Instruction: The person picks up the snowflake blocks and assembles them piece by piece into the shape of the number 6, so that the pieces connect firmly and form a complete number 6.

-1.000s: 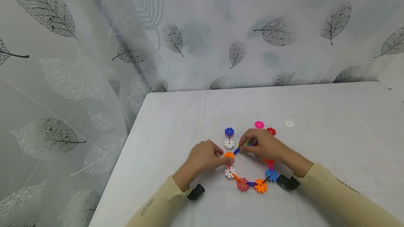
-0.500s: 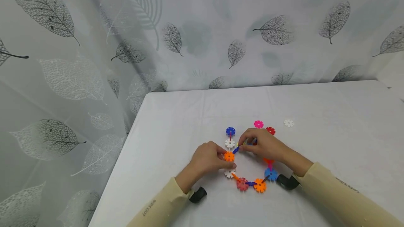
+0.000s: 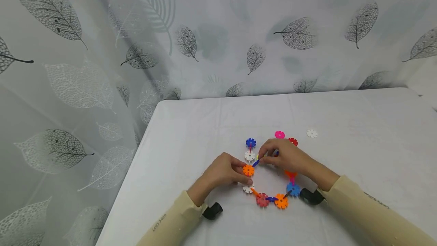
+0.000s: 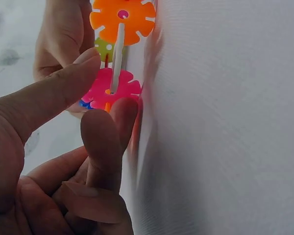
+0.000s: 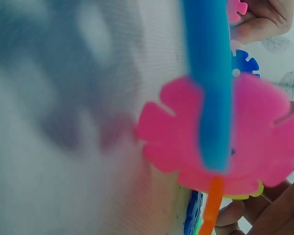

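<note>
Notched plastic building discs are slotted together into a looped chain in the head view. At its left side my left hand (image 3: 223,172) reaches in, thumb and fingers at the pink disc (image 4: 125,88), just below the orange disc (image 3: 248,170). The left wrist view shows the fingers pinching that pink disc. My right hand (image 3: 285,155) bends over the loop's upper part and pinches a yellow-green disc (image 4: 105,49), mostly hidden by the fingers. A dark blue disc (image 3: 256,163) stands edge-on beside those fingertips. A large pink disc (image 5: 245,132) fills the right wrist view's middle.
A loose white disc (image 3: 312,133) lies on the white tabletop (image 3: 191,124), behind the right hand. A pink disc (image 3: 280,134) and a red disc (image 3: 293,142) show beyond it. A leaf-patterned curtain (image 3: 218,48) hangs behind the table.
My left thumb has slid down off the orange disc, which now shows fully. The upper-left end of the chain has shifted slightly right. My right hand has stayed nearly in place.
</note>
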Demonstrator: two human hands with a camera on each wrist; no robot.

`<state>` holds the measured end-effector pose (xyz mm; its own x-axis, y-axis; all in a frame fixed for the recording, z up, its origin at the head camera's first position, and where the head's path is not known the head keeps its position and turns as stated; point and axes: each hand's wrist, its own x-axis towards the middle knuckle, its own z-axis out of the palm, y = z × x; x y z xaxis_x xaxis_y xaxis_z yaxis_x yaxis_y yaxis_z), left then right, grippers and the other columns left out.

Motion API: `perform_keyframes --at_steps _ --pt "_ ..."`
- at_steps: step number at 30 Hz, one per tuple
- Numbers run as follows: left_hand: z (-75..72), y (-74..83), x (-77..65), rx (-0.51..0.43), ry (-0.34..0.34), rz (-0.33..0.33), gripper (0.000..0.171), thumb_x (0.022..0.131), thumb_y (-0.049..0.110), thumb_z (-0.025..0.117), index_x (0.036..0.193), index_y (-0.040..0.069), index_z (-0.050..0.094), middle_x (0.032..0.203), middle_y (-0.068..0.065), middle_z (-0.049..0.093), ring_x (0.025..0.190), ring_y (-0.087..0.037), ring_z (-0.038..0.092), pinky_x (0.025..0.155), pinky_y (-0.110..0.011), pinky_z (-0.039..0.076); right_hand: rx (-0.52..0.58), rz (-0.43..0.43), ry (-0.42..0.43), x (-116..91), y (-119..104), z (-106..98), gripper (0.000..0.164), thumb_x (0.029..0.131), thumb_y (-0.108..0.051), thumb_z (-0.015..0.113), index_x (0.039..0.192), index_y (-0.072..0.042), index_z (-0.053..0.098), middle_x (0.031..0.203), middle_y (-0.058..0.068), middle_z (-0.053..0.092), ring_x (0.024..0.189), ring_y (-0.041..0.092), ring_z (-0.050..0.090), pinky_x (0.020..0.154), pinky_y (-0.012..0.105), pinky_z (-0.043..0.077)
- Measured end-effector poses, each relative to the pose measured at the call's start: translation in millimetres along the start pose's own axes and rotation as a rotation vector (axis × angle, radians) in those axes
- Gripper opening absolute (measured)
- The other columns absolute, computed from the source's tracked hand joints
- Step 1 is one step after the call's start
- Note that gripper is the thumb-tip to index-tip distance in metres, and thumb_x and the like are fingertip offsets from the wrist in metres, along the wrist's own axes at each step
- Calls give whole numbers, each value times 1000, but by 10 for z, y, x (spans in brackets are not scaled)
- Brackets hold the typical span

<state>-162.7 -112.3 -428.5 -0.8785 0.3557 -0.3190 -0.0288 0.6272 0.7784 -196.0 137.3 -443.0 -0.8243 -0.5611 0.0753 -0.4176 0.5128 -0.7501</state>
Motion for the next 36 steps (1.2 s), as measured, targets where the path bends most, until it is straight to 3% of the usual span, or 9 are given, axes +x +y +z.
perform_keyframes --at_steps 15,20,25,36 --pt "28 -62 55 -151 -14 -19 50 71 19 95 113 0 75 75 2 74 57 -17 65 59 -27 51 -8 10 -17 14 10 2 10 89 -18 80 95 -25 76 98 -11 69 89 14 62 76 28 55" --pt "32 -59 53 -161 -16 -10 49 72 17 94 113 0 75 75 1 74 57 -17 64 59 -27 52 8 51 3 12 -2 13 13 87 -18 82 99 -20 78 95 -11 72 85 13 65 72 26 57" --pt "32 -61 69 -147 -31 19 47 74 16 92 115 1 75 74 2 74 58 -15 64 57 -25 50 8 80 26 18 -11 26 13 85 -18 84 98 -20 82 96 -11 73 93 15 66 75 26 56" --pt "32 -54 99 -142 -61 46 44 77 13 89 118 2 75 72 2 73 57 -11 59 52 -21 40 25 65 85 3 -17 72 13 83 -13 85 94 -19 82 91 -12 73 92 13 67 78 25 56"
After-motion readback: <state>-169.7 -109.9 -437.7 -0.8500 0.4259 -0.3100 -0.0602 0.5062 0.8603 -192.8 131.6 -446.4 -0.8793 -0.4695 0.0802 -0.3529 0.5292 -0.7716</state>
